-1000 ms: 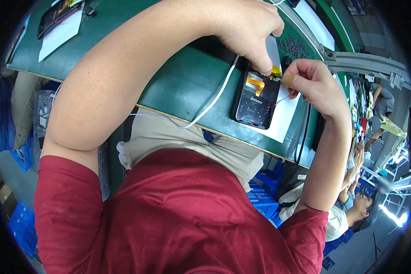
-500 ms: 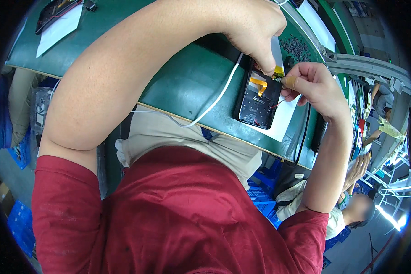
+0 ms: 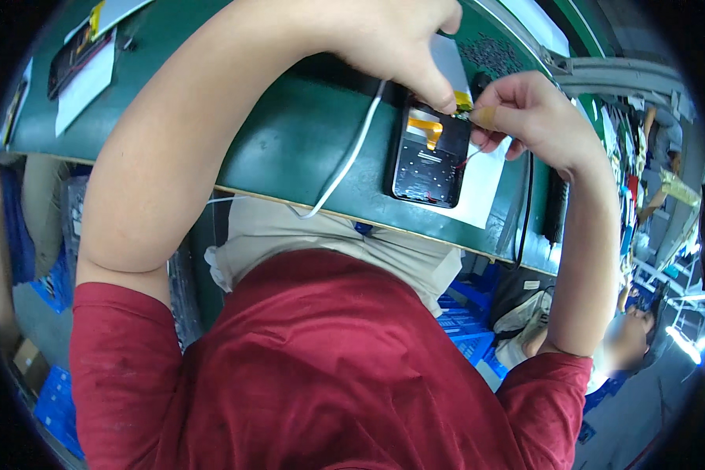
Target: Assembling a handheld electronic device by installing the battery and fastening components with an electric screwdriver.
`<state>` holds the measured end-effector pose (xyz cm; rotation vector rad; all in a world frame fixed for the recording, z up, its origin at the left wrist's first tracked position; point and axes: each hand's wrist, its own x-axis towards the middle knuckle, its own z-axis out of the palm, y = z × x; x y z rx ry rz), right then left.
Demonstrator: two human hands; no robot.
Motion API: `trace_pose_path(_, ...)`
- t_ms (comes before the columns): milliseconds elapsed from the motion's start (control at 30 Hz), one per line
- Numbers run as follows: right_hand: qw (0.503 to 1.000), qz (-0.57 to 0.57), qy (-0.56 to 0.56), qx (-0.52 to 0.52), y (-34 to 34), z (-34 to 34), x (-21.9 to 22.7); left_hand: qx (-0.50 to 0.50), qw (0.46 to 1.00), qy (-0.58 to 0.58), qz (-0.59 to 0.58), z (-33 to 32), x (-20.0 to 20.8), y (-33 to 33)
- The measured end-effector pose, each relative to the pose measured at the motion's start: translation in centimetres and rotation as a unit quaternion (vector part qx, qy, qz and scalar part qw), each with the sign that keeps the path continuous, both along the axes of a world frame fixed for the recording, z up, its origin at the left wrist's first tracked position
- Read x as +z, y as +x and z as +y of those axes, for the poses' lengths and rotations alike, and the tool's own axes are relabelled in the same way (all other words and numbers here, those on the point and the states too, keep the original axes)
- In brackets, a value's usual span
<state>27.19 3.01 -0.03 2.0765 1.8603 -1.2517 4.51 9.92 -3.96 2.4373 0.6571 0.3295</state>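
Observation:
An opened black phone-like device (image 3: pixel 427 176) lies on a white sheet (image 3: pixel 486 192), its inside facing up. An orange flex ribbon (image 3: pixel 432 135) curls over its upper half. My left hand (image 3: pixel 399 51) arches over the device's far end. Its thumb is stretched out, the tip at the upper edge, apart from the one fingertip that shows; the other fingers are hidden. My right hand (image 3: pixel 529 117) pinches at the upper right corner, with a tan wrap on one finger. What it pinches is too small to make out. Thin red wire (image 3: pixel 466 162) runs from the device toward those fingers.
A white cable (image 3: pixel 358 145) crosses the green table (image 3: pixel 282 149) left of the device. Small dark pieces (image 3: pixel 489 53) lie in a heap beyond my right hand. Another opened device (image 3: pixel 70 66) rests at the far left. A co-worker (image 3: pixel 615 345) sits at the right.
The whole view has shifted slightly. My left hand is drawn back a little, its thumb straighter and further from the fingers. My right hand keeps its pinch at the same corner.

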Motion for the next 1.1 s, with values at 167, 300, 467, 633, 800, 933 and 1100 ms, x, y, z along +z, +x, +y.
trace_pose_path(167, 0.999, -0.008, -0.026, 0.022, -0.7, 1.0, 0.0, 0.047, 0.998, 0.044, 0.006, -0.2, -0.3, -0.5)
trace_pose_path(300, 0.998, -0.05, -0.031, 0.021, -0.2, 1.3, -0.4, 0.069, 0.996, -0.007, 0.058, -0.2, 1.3, 0.6)
trace_pose_path(467, 0.993, -0.103, -0.027, 0.047, -2.0, 1.2, 0.5, 0.061, 0.995, 0.063, 0.036, 1.0, -1.1, 0.4)
trace_pose_path(633, 0.999, 0.038, -0.006, -0.022, 0.5, -0.2, -1.1, 0.078, 0.995, 0.037, 0.05, 0.8, -1.5, 0.8)
trace_pose_path(800, 0.999, 0.038, -0.033, -0.018, 0.6, 0.6, -1.1, 0.082, 0.996, 0.0, 0.037, 0.9, -1.3, 0.9)
trace_pose_path(933, 0.999, -0.017, -0.033, 0.002, -0.1, 0.8, -0.5, 0.074, 0.996, -0.005, 0.043, 1.1, -1.1, 1.2)
trace_pose_path(1100, 0.991, 0.11, 0.059, -0.036, 2.2, -2.2, -1.1, 0.086, 0.996, -0.025, 0.023, 0.7, -1.3, 0.8)
